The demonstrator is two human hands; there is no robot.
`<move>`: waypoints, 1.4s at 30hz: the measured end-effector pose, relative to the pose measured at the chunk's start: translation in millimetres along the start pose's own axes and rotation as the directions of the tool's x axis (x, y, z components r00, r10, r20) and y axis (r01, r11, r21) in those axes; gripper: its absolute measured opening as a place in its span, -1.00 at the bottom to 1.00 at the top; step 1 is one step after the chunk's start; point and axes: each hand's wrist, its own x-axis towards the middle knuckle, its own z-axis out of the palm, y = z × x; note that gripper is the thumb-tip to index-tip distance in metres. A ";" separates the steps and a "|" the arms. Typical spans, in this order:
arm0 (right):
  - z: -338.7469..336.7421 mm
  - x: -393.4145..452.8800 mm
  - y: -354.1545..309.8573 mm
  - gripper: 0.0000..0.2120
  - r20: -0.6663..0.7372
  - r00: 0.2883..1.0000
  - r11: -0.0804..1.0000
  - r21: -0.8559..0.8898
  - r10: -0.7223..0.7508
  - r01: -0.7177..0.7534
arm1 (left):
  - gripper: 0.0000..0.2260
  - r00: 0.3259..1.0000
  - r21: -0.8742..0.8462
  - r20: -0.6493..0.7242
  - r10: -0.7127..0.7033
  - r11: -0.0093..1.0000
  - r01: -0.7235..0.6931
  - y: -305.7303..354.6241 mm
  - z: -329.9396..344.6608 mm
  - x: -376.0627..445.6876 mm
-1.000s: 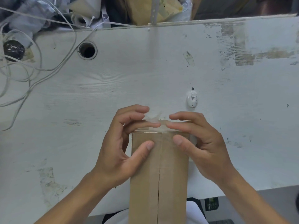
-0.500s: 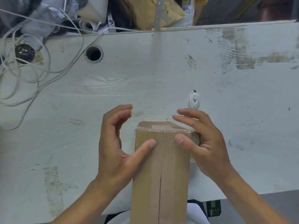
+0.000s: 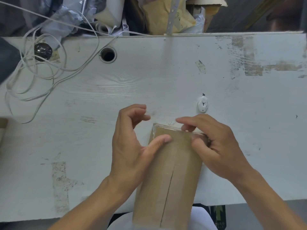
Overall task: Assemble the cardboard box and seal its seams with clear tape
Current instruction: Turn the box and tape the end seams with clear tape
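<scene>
**Right hand pinches the taped far edge of the box**

Pinching at the far right corner, the right hand [image 3: 221, 146] has its fingers curled over the top edge of the cardboard box [image 3: 167, 176], thumb on the near face and fingertips on the far side, where a strip of clear tape [image 3: 176, 128] glints along the edge. Over on the other side, the left hand [image 3: 131, 146] lays its thumb flat on the box's upper left corner, while its fingers hang loosely curled above the table [image 3: 149, 83], apart from the cardboard and holding nothing.

That box sits in the lower centre of the frame, a long brown shape leaning toward the camera over the table's near edge, a dark centre seam running down its facing side.

Just beyond the right hand lies a small white utility knife [image 3: 203, 104]. In the upper left of the frame, white cable [image 3: 49, 70] loops beside a dark tape roll [image 3: 43, 51], and a round cable hole [image 3: 108, 55] sits near them.
</scene>
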 end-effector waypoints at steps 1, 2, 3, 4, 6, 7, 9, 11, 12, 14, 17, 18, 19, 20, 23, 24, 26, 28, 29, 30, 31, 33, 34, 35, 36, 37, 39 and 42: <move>-0.8 1.5 -4.5 -0.60 0.017 1.000 0.998 -0.058 -0.018 0.019 | -0.43 1.000 0.006 -0.024 -0.001 1.000 0.001 2.4 -0.5 -4.4; 0.0 3.4 -8.4 -0.64 0.030 0.999 0.994 -0.102 -0.037 0.040 | -0.45 1.000 -0.003 -0.028 0.003 1.000 -0.003 3.6 -0.3 -9.2; 1.8 6.0 -11.3 -0.70 0.035 0.998 0.991 -0.122 -0.054 0.057 | -0.48 1.000 -0.015 -0.023 0.009 1.000 -0.009 3.7 0.3 -13.6; 4.7 8.5 -13.2 -0.75 0.035 0.998 0.992 -0.112 -0.058 0.061 | -0.51 1.000 -0.027 -0.020 0.005 1.000 -0.006 3.1 1.1 -17.3; 11.2 11.9 -14.6 -0.80 0.033 0.999 1.000 -0.020 -0.013 0.014 | -0.57 0.998 -0.066 -0.038 -0.042 0.997 0.040 2.2 2.2 -22.3; 13.2 12.6 -13.9 -0.81 0.031 0.999 0.999 0.047 0.025 -0.027 | -0.60 0.995 -0.093 -0.050 -0.081 0.993 0.076 2.0 3.1 -23.7; 15.5 11.7 -10.8 -0.82 0.028 0.996 0.985 0.149 0.079 -0.083 | -0.65 0.988 -0.151 -0.061 -0.144 0.979 0.134 2.7 4.7 -27.2; 17.1 9.5 -7.6 -0.81 0.023 0.994 0.975 0.196 0.105 -0.108 | -0.65 0.980 -0.162 -0.077 -0.182 0.972 0.167 3.8 6.6 -30.2; 17.7 9.2 -6.7 -0.81 0.026 0.993 0.970 0.213 0.111 -0.114 | -0.65 0.977 -0.155 -0.094 -0.192 0.972 0.176 4.6 7.0 -31.0; 18.1 9.4 -6.2 -0.81 0.048 0.992 0.968 0.220 0.114 -0.122 | -0.62 0.971 -0.131 -0.133 -0.201 0.974 0.184 4.9 6.6 -31.0; 14.7 11.5 -5.9 -0.78 0.124 0.988 0.984 0.140 0.092 -0.109 | -0.58 0.969 -0.078 -0.165 -0.184 0.982 0.174 2.7 5.3 -30.5; 13.0 12.2 -6.1 -0.77 0.148 0.986 0.990 0.106 0.080 -0.097 | -0.57 0.972 -0.066 -0.165 -0.167 0.985 0.158 1.6 5.2 -30.9; 11.4 13.0 -6.8 -0.76 0.167 0.983 0.993 0.083 0.071 -0.086 | -0.58 0.976 -0.054 -0.165 -0.139 0.990 0.132 0.8 5.3 -31.2; 10.3 14.0 -7.8 -0.75 0.178 0.982 0.994 0.074 0.063 -0.077 | -0.59 0.981 -0.044 -0.167 -0.103 0.994 0.097 0.0 5.2 -31.2; 11.8 15.7 -9.0 -0.75 0.168 0.985 0.995 0.094 0.027 -0.043 | -0.60 0.986 -0.044 -0.163 -0.040 0.998 0.034 -1.1 4.4 -30.1; 12.9 15.7 -8.9 -0.75 0.159 0.987 0.993 0.112 0.027 -0.045 | -0.60 0.986 -0.051 -0.158 -0.053 0.998 0.045 -1.3 3.9 -29.4; 14.5 15.5 -9.0 -0.75 0.154 0.987 0.986 0.147 0.055 -0.078 | -0.61 0.983 -0.078 -0.140 -0.116 0.991 0.106 -1.1 2.4 -29.5; 15.2 15.0 -8.3 -0.75 0.172 0.982 0.984 0.142 0.085 -0.110 | -0.61 0.977 -0.113 -0.113 -0.183 0.979 0.170 -0.8 1.0 -30.8; 15.3 14.9 -7.6 -0.75 0.182 0.979 0.985 0.127 0.095 -0.119 | -0.61 0.975 -0.119 -0.103 -0.199 0.975 0.187 0.0 0.5 -31.5; 15.1 15.1 -6.9 -0.75 0.192 0.976 0.986 0.108 0.102 -0.124 | -0.60 0.974 -0.115 -0.096 -0.207 0.974 0.196 0.9 0.2 -32.3; 15.2 15.2 -6.0 -0.75 0.199 0.974 0.988 0.084 0.108 -0.127 | -0.59 0.972 -0.106 -0.090 -0.216 0.973 0.207 2.3 0.3 -32.6; 15.8 14.6 -4.6 -0.75 0.200 0.973 0.992 0.013 0.119 -0.124 | -0.61 0.969 -0.075 -0.087 -0.232 0.971 0.226 3.2 0.1 -32.2; 16.2 13.2 -4.4 -0.74 0.187 0.975 0.993 -0.030 0.118 -0.115 | -0.60 0.970 -0.049 -0.087 -0.228 0.973 0.224 2.7 -0.7 -31.7; 16.1 10.8 -4.5 -0.71 0.153 0.982 0.992 -0.065 0.113 -0.104 | -0.59 0.975 -0.010 -0.090 -0.204 0.979 0.204 1.2 -2.1 -31.0; 15.4 7.5 -4.6 -0.68 0.095 0.990 0.992 -0.077 0.108 -0.101 | -0.59 0.982 0.036 -0.095 -0.162 0.985 0.166 -0.6 -3.7 -30.1; 13.9 3.1 -5.2 -0.65 0.022 0.994 0.992 -0.062 0.109 -0.108 | -0.60 0.989 0.074 -0.101 -0.109 0.990 0.117 -1.1 -5.3 -29.3; 9.3 -8.0 -6.0 -0.61 -0.121 0.985 0.992 0.022 0.123 -0.121 | -0.60 0.994 0.081 -0.104 0.016 0.997 -0.008 4.4 -7.4 -27.7; 2.9 -31.0 -4.1 -0.60 -0.255 0.953 0.984 0.110 0.163 -0.139 | -0.56 0.974 0.066 0.047 0.222 0.972 -0.225 19.7 -1.4 -25.5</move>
